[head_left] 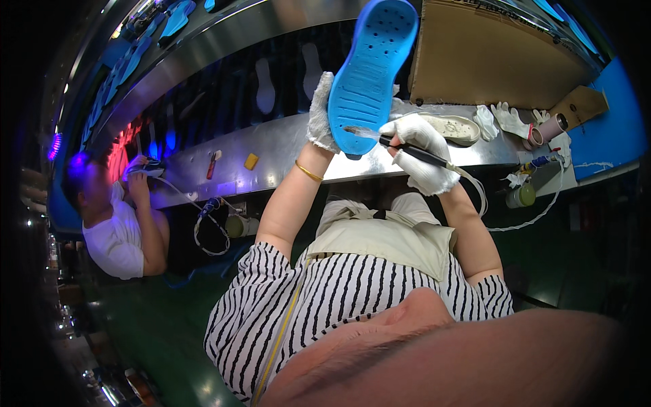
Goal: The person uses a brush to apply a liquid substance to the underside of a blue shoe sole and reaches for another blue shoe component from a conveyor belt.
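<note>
My left hand [321, 115], in a white knit glove, grips a bright blue shoe sole [366, 88] by its left edge. The sole is tilted up over the bench, its holed and grooved face toward me. My right hand [428, 154], also gloved with some fingertips bare, closes around a black-handled brush [419, 153] held like a pen. Pale bristles [361, 131] lie against the sole's lower end. From the back of the handle a whitish tube [475, 183] runs down. The left fingers are partly hidden by the sole.
A metal bench [271, 146] runs across, carrying a yellow block [251, 161], a red-handled tool [213, 165], a cream sole [453, 129] and white gloves [510, 122]. A cardboard box [498, 61] stands back right. At left, a co-worker [119, 237] sits beside hoses.
</note>
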The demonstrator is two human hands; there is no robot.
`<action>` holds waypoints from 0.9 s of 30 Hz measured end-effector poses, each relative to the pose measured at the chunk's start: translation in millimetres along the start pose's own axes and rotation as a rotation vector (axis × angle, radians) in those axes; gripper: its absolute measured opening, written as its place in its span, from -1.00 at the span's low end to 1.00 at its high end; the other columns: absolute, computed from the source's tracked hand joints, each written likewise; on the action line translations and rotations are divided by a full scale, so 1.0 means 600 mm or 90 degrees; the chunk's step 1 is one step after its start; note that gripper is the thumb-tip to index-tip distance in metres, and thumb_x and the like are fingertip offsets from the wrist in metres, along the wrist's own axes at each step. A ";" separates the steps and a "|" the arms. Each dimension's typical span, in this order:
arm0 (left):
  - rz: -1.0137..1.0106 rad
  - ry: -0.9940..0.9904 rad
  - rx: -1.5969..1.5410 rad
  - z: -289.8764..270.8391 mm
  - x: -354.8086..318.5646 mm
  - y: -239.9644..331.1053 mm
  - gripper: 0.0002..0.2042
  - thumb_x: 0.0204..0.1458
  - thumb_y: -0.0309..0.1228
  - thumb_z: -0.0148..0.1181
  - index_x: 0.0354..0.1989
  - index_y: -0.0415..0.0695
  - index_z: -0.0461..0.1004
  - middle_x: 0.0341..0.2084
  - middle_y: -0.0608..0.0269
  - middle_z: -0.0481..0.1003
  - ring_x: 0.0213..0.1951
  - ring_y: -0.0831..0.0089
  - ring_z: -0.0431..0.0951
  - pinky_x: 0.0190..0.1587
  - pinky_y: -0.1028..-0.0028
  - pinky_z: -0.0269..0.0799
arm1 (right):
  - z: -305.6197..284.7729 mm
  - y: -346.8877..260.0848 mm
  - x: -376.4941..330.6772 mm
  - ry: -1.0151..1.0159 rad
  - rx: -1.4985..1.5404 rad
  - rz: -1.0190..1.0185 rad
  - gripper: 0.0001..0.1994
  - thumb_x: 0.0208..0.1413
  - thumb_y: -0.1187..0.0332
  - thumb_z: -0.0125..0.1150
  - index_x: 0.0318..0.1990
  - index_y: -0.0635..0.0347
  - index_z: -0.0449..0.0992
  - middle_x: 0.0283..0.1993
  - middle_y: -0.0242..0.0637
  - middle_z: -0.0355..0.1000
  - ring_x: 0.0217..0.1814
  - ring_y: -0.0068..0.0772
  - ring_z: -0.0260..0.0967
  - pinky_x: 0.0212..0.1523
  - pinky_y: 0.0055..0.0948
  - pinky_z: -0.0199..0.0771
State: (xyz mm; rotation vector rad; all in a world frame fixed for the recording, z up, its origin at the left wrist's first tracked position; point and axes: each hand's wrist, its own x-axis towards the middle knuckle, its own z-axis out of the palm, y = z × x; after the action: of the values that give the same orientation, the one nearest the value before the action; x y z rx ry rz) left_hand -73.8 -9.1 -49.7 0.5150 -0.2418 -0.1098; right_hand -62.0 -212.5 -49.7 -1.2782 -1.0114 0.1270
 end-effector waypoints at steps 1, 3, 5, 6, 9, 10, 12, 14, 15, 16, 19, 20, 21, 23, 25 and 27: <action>-0.014 -0.014 0.015 0.004 0.006 -0.002 -0.28 0.12 0.13 -0.14 0.21 -0.30 0.18 0.12 -0.27 0.26 0.12 -0.08 0.33 0.16 0.08 0.29 | -0.004 0.000 0.003 -0.024 -0.052 -0.027 -0.83 -0.16 0.65 0.14 -0.35 0.28 0.41 -0.31 -0.29 0.39 -0.27 -0.52 0.36 -0.18 -0.48 0.41; -0.048 0.001 0.015 0.012 0.013 0.001 -0.31 0.14 0.11 -0.14 0.20 -0.31 0.20 0.09 -0.27 0.29 0.09 -0.07 0.37 0.14 0.09 0.32 | -0.011 0.004 0.013 -0.077 -0.154 -0.080 -0.82 -0.21 0.65 0.15 -0.37 0.27 0.42 -0.33 -0.29 0.40 -0.26 -0.49 0.36 -0.17 -0.46 0.41; -0.087 0.061 -0.013 0.016 0.016 0.009 -0.33 0.15 0.08 -0.14 0.18 -0.33 0.22 0.06 -0.27 0.32 0.06 -0.08 0.40 0.13 0.08 0.33 | -0.012 0.020 0.016 -0.100 -0.143 -0.077 -0.82 -0.24 0.63 0.15 -0.39 0.25 0.43 -0.33 -0.28 0.42 -0.24 -0.47 0.37 -0.15 -0.45 0.41; -0.095 0.072 0.008 0.003 0.019 0.021 -0.46 0.16 0.00 -0.08 0.00 -0.30 0.39 -0.12 -0.16 0.48 -0.14 0.11 0.56 -0.05 0.20 0.51 | -0.008 0.021 0.014 -0.112 -0.104 -0.005 -0.83 -0.23 0.62 0.14 -0.39 0.24 0.43 -0.33 -0.28 0.42 -0.24 -0.47 0.38 -0.14 -0.45 0.41; -0.151 0.180 0.154 -0.015 0.025 0.023 -0.53 0.14 -0.02 0.00 -0.14 -0.25 0.47 -0.29 -0.02 0.55 -0.34 0.27 0.61 -0.25 0.33 0.60 | -0.012 0.025 0.022 -0.160 -0.071 0.133 -0.86 -0.24 0.58 0.14 -0.42 0.23 0.43 -0.35 -0.28 0.44 -0.26 -0.48 0.37 -0.15 -0.46 0.41; -0.164 0.205 0.209 -0.010 0.027 0.019 -0.53 0.16 -0.03 -0.04 -0.13 -0.25 0.47 -0.31 0.00 0.54 -0.36 0.32 0.62 -0.35 0.41 0.61 | -0.019 0.015 0.029 -0.179 -0.099 0.167 -0.86 -0.24 0.57 0.14 -0.43 0.23 0.43 -0.36 -0.29 0.44 -0.26 -0.49 0.37 -0.15 -0.46 0.41; -0.244 0.173 0.231 0.002 0.025 0.020 -0.55 0.10 -0.04 0.07 -0.17 -0.25 0.49 -0.33 0.01 0.55 -0.39 0.33 0.61 -0.31 0.41 0.60 | -0.035 0.019 0.039 -0.200 -0.040 0.211 -0.87 -0.26 0.56 0.14 -0.45 0.24 0.43 -0.39 -0.32 0.44 -0.28 -0.51 0.37 -0.15 -0.49 0.41; -0.279 0.192 0.255 0.018 0.023 0.012 -0.56 0.09 -0.05 0.11 -0.16 -0.26 0.49 -0.33 0.01 0.55 -0.39 0.33 0.61 -0.31 0.42 0.60 | -0.057 0.014 0.040 -0.215 -0.076 0.226 -0.89 -0.25 0.56 0.13 -0.47 0.23 0.42 -0.40 -0.33 0.44 -0.28 -0.51 0.38 -0.15 -0.51 0.41; -0.298 0.178 0.243 0.010 0.025 0.012 -0.56 0.08 -0.05 0.11 -0.16 -0.26 0.49 -0.33 0.01 0.55 -0.39 0.33 0.61 -0.31 0.42 0.60 | -0.059 0.003 0.041 -0.218 -0.075 0.244 -0.89 -0.25 0.56 0.13 -0.47 0.24 0.42 -0.40 -0.34 0.44 -0.29 -0.52 0.38 -0.16 -0.52 0.41; -0.317 0.164 0.232 -0.002 0.029 0.012 -0.56 0.08 -0.05 0.11 -0.16 -0.26 0.49 -0.33 0.01 0.55 -0.39 0.33 0.61 -0.31 0.43 0.60 | -0.059 0.003 0.041 -0.193 -0.037 0.243 -0.89 -0.25 0.57 0.14 -0.47 0.25 0.42 -0.40 -0.33 0.44 -0.29 -0.52 0.38 -0.19 -0.51 0.42; -0.332 0.198 0.263 -0.018 0.038 0.009 -0.55 0.08 -0.04 0.11 -0.15 -0.26 0.48 -0.32 0.00 0.55 -0.39 0.33 0.61 -0.30 0.42 0.60 | -0.048 0.017 0.040 -0.146 -0.072 0.211 -0.89 -0.16 0.46 0.16 -0.40 0.20 0.48 -0.39 -0.35 0.45 -0.34 -0.55 0.36 -0.26 -0.55 0.40; -0.343 0.206 0.280 -0.021 0.040 0.009 -0.54 0.08 -0.03 0.11 -0.15 -0.26 0.48 -0.32 0.00 0.55 -0.39 0.33 0.61 -0.30 0.42 0.60 | -0.054 0.022 0.037 -0.162 -0.132 0.210 -0.90 -0.16 0.47 0.17 -0.40 0.19 0.49 -0.39 -0.36 0.46 -0.34 -0.56 0.36 -0.26 -0.55 0.40; -0.355 0.212 0.299 -0.018 0.042 0.010 -0.54 0.08 -0.03 0.10 -0.15 -0.26 0.48 -0.32 0.00 0.55 -0.38 0.33 0.61 -0.30 0.42 0.60 | -0.061 0.023 0.036 -0.175 -0.192 0.207 -0.90 -0.16 0.47 0.17 -0.41 0.18 0.49 -0.39 -0.36 0.46 -0.35 -0.56 0.36 -0.25 -0.55 0.40; -0.369 0.183 0.296 -0.008 0.044 0.006 -0.52 0.09 -0.01 0.08 -0.12 -0.25 0.48 -0.30 0.00 0.55 -0.36 0.30 0.61 -0.26 0.37 0.59 | -0.084 0.044 0.032 -0.193 -0.221 0.256 -0.90 -0.19 0.54 0.18 -0.45 0.18 0.47 -0.39 -0.36 0.47 -0.32 -0.55 0.38 -0.21 -0.54 0.41; -0.383 0.209 0.284 -0.009 0.043 0.007 -0.52 0.10 -0.01 0.07 -0.10 -0.24 0.47 -0.28 0.00 0.55 -0.35 0.28 0.61 -0.23 0.35 0.59 | -0.105 0.022 0.036 -0.197 -0.147 0.302 -0.89 -0.21 0.59 0.17 -0.46 0.20 0.45 -0.38 -0.34 0.47 -0.26 -0.54 0.40 -0.16 -0.51 0.42; -0.367 0.197 0.252 -0.012 0.037 0.002 -0.52 0.12 0.00 0.02 -0.06 -0.22 0.44 -0.24 -0.01 0.54 -0.32 0.28 0.61 -0.21 0.33 0.58 | -0.108 0.017 0.034 -0.119 -0.022 0.309 -0.90 -0.17 0.59 0.18 -0.43 0.25 0.46 -0.33 -0.32 0.48 -0.20 -0.50 0.42 -0.06 -0.46 0.43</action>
State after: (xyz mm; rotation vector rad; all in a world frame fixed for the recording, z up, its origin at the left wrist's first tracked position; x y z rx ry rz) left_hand -50.6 -8.1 -50.9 0.9762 0.2014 -0.5451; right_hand -1.6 -244.2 -43.3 -1.5455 -0.8426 0.6132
